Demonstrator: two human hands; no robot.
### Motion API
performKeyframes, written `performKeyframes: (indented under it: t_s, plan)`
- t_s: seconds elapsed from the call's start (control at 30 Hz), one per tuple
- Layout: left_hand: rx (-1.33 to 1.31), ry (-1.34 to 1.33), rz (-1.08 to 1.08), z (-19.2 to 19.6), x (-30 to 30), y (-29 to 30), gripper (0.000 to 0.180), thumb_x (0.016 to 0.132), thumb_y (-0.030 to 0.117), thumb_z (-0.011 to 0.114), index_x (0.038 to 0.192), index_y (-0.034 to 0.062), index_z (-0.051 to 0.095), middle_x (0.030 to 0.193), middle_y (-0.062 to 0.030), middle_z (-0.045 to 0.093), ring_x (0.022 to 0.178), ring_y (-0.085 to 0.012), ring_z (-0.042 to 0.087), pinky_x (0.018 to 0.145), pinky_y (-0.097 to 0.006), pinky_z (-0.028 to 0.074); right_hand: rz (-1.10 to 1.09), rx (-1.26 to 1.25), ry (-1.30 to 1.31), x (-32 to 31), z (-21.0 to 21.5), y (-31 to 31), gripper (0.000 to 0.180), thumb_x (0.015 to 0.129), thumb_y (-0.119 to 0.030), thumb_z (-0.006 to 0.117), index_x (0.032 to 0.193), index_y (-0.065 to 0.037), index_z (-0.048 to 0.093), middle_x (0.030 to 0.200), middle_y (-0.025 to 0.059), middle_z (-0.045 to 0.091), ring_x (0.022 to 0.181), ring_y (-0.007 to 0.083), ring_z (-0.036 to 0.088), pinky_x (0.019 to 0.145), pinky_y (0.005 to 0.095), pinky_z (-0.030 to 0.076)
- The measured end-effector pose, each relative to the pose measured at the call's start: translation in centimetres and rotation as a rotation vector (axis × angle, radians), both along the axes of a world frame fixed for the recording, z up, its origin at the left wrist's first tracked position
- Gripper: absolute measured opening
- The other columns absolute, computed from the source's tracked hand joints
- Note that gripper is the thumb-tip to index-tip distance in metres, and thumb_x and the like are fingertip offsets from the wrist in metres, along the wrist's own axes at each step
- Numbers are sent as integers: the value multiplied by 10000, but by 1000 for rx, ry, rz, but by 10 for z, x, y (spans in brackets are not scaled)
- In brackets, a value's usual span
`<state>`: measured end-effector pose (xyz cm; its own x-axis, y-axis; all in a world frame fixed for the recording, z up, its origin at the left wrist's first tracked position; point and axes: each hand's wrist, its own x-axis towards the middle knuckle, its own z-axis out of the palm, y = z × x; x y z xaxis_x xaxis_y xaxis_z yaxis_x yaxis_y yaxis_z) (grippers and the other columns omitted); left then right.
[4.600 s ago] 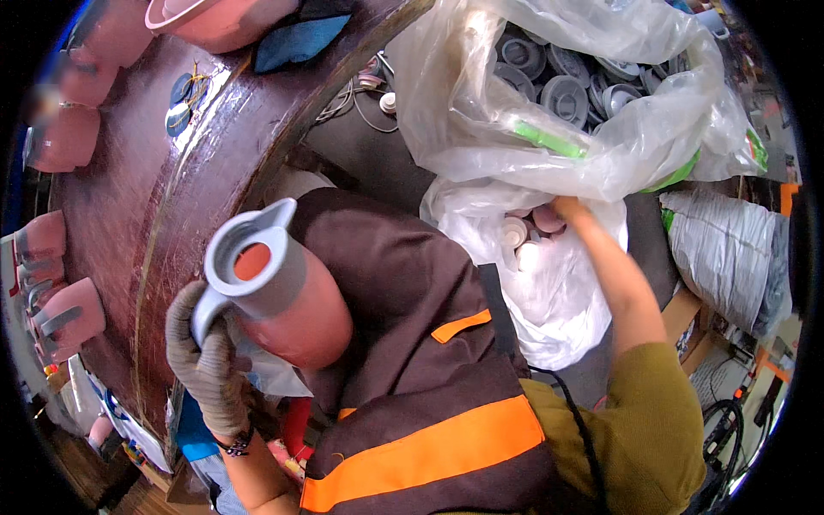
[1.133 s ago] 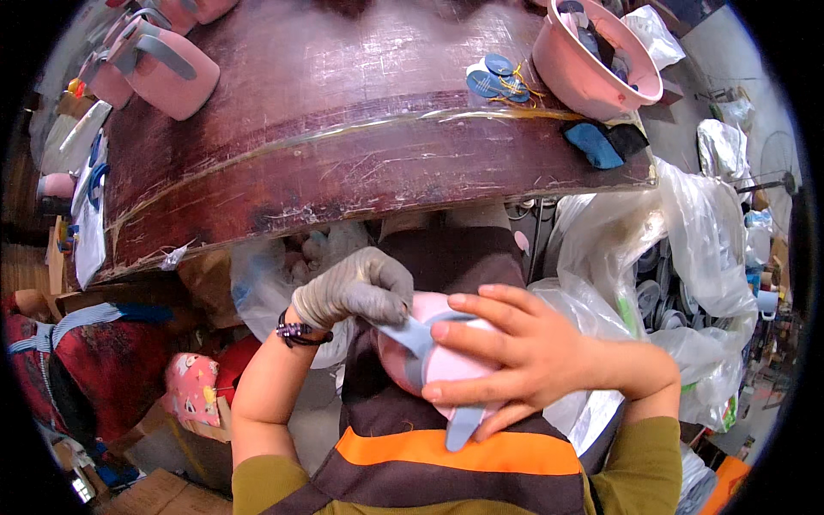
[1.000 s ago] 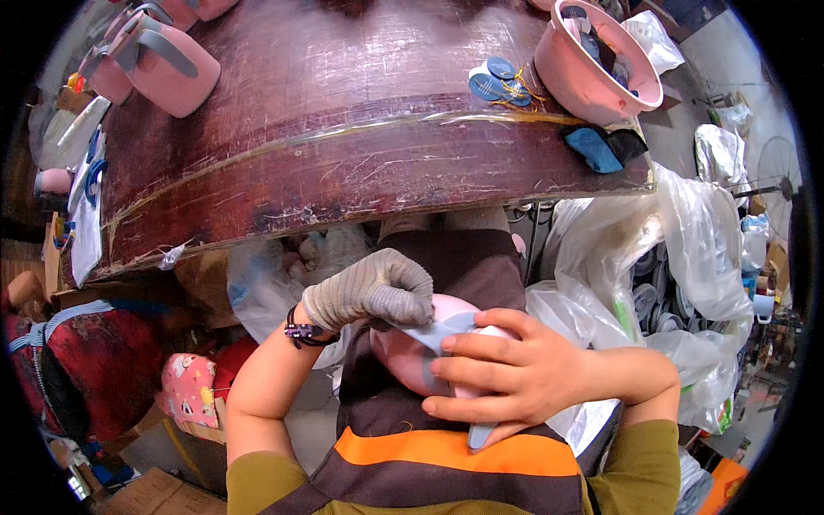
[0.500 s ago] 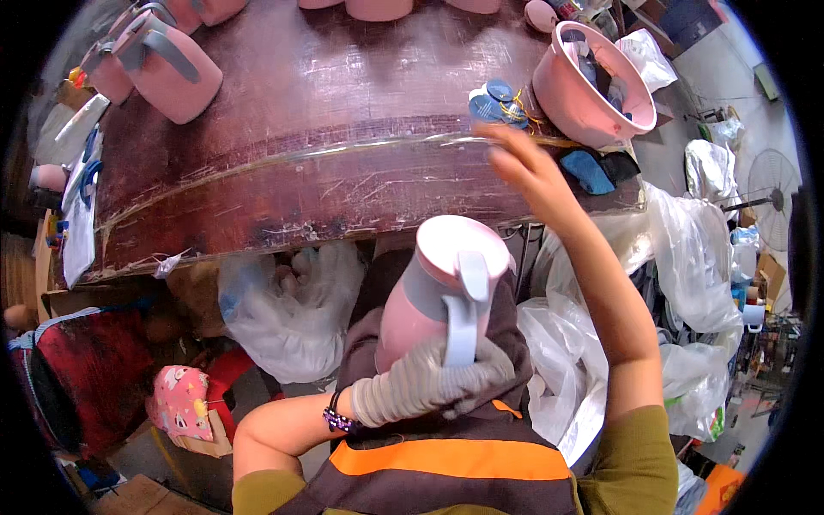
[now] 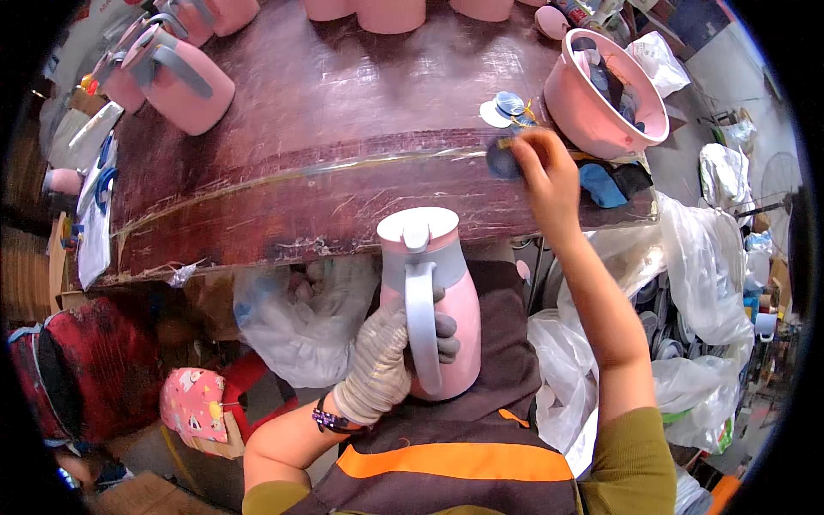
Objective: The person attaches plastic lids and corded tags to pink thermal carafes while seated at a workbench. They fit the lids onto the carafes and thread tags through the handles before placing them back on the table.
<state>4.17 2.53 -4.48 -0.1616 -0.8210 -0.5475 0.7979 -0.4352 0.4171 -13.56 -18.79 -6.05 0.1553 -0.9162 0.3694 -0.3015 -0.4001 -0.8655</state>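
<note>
one pink-and-grey jug [image 5: 455, 296] sits above the dark apron [image 5: 505, 330] in front of the desk [image 5: 343, 112], lid [image 5: 395, 227] on and handle [image 5: 420, 305] toward the person, the gloved left hand [image 5: 379, 356] with its fingers clamped around that handle. over the desk's near edge, the bare right hand [image 5: 551, 176] has its fingers pinched together on a blurred, dark round tag [image 5: 503, 160], just beside the other tags [image 5: 510, 105] and near the pink basin [image 5: 592, 120].

left hand [image 5: 378, 360]: gloved, fingers [image 5: 446, 328] curled | right hand [image 5: 554, 178]: bare, extended forward, fingers pinched
</note>
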Motion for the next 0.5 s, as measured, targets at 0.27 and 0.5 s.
performKeyframes:
  t_s: [0.27, 0.5]
  plan:
    - [-572, -1247, -263, 1, 12, 0, 243, 870, 91, 642, 1097, 15, 606, 929, -89, 622, 838, -185, 603, 736, -302, 488, 270, -105, 223, 5, 15, 151, 87, 856, -99, 669, 919, -45, 642, 780, 103, 660, 645, 218, 667, 566, 308, 504]
    - [-419, -1188, 113, 7, 23, 3, 146, 876, 82, 642, 1000, 12, 608, 897, -88, 630, 798, -147, 601, 719, -279, 483, 491, 525, -202, -27, 37, 148, 180, 931, -175, 594, 881, -3, 574, 914, 84, 600, 897, 161, 556, 850, 311, 456]
